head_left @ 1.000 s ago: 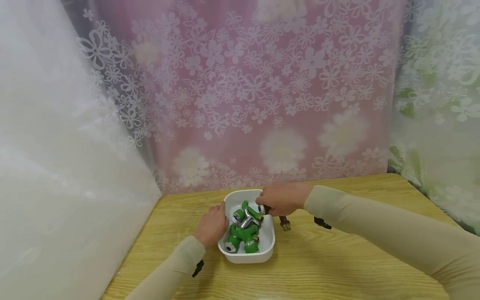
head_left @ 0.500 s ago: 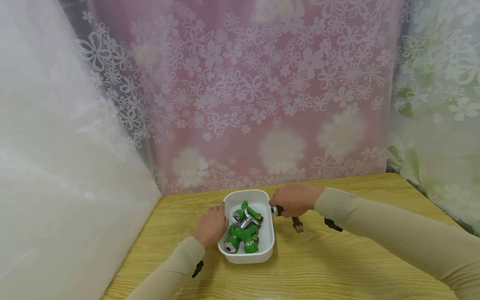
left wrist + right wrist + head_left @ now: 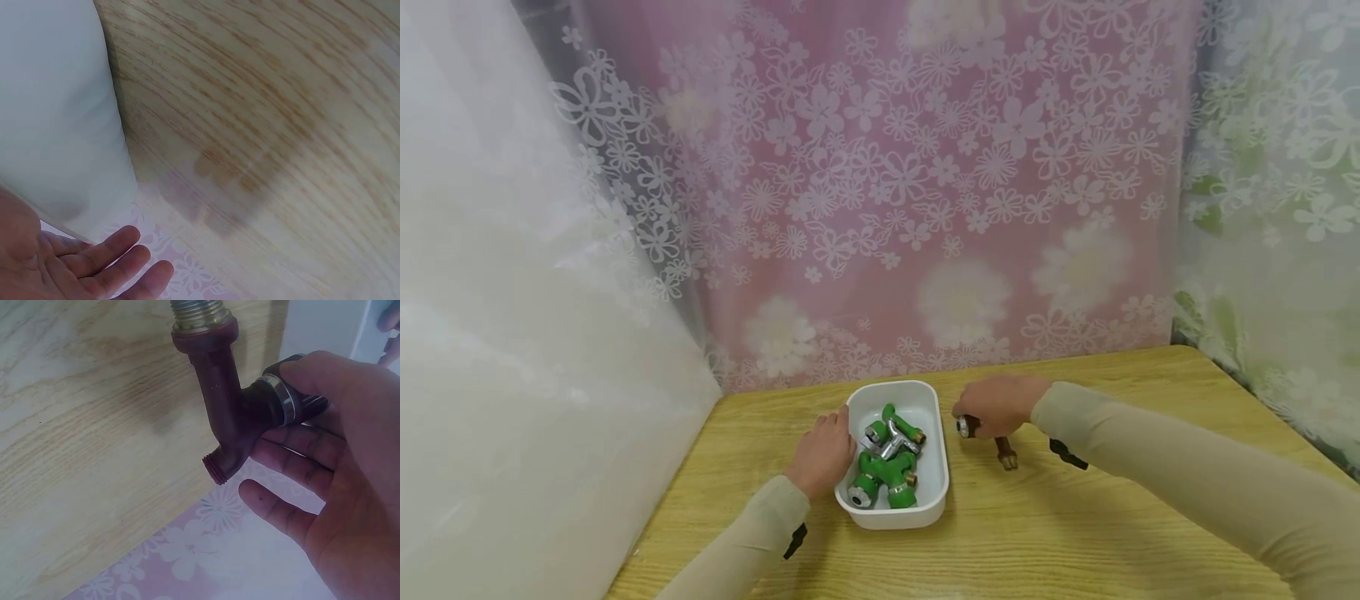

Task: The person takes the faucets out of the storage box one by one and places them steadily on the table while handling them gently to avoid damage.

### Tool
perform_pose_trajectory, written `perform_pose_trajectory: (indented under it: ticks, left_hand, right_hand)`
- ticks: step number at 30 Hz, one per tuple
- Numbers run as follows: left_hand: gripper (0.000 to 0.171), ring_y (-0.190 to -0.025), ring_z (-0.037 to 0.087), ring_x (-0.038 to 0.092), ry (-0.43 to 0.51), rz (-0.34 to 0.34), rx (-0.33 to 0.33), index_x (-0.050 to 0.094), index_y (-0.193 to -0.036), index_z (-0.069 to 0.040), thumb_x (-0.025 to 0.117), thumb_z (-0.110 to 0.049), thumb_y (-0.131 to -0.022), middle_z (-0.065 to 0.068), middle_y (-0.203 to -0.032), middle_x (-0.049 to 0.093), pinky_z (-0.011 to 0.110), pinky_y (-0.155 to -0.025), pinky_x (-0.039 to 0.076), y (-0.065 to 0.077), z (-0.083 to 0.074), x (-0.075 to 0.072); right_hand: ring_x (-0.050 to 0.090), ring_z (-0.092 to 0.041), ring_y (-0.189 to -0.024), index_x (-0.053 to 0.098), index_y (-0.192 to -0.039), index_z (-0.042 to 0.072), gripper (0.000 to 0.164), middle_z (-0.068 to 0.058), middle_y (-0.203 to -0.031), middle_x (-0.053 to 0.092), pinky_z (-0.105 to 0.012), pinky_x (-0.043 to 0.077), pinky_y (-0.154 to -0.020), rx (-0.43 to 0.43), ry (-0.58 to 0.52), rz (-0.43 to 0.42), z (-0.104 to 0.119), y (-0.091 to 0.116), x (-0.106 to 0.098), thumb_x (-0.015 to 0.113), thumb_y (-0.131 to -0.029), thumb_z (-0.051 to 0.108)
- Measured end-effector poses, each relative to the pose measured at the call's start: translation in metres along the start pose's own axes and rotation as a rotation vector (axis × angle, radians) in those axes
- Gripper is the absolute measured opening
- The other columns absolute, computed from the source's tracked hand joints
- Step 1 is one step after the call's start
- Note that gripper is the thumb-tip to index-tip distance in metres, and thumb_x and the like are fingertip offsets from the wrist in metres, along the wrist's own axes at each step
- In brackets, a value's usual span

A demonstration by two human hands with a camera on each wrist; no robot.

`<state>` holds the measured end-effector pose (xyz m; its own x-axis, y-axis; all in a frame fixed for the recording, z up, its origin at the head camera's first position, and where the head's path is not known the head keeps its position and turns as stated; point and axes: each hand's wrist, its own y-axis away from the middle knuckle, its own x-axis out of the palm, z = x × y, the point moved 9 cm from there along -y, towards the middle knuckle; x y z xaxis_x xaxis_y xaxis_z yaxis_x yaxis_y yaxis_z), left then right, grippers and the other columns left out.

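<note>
My right hand (image 3: 1002, 402) grips a dark red tap (image 3: 219, 394) by its dark knob with a silver band. The tap's brass threaded end (image 3: 199, 314) points away from the palm, and its threaded spout (image 3: 215, 467) angles down. In the right wrist view, thumb and fingers wrap the knob while one finger stands apart. My left hand (image 3: 822, 454) rests at the left rim of a white plastic tub (image 3: 936, 492), with relaxed fingers (image 3: 115, 250) outside its wall. Inside the tub lie several green taps (image 3: 887, 471) and a chrome fitting (image 3: 895, 440).
The tub stands on a wood-grain table (image 3: 1075, 525). A pink floral curtain (image 3: 925, 208) hangs along the back edge. White sheeting (image 3: 550, 333) closes the left side, and a pale green floral curtain (image 3: 1277, 250) hangs at the right.
My right hand has moved right with the red tap, from over the tub's right rim to over the table beside it. My left hand has stayed at the tub's left rim.
</note>
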<state>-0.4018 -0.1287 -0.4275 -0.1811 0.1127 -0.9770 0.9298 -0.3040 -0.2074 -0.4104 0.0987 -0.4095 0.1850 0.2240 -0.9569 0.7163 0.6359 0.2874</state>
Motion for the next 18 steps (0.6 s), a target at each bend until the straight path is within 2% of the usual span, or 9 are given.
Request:
perform_pose_trajectory:
  ticks: [10, 18]
  left_hand:
    - [0.051, -0.120, 0.039, 0.058, 0.045, -0.004, 0.017, 0.040, -0.147, 0.008, 0.049, -0.017, -0.103, 0.025, -0.127, 0.061, 0.052, -0.095, 0.055, 0.000, -0.001, -0.003]
    - [0.051, -0.120, 0.037, 0.058, 0.036, 0.021, 0.001, 0.039, -0.147, 0.006, 0.048, -0.019, -0.104, 0.024, -0.128, 0.060, 0.050, -0.095, 0.055, 0.000, 0.002, 0.003]
  right_hand:
    - [0.050, -0.011, -0.075, 0.067, -0.105, 0.024, 0.012, 0.012, -0.085, 0.057, -0.033, 0.042, -0.068, 0.000, -0.039, 0.004, -0.006, -0.008, 0.012, 0.069, -0.095, 0.020]
    - [0.048, -0.011, -0.073, 0.067, -0.104, 0.024, 0.011, 0.010, -0.084, 0.056, -0.033, 0.041, -0.068, 0.015, -0.055, 0.013, -0.005, -0.018, 0.018, 0.068, -0.094, 0.019]
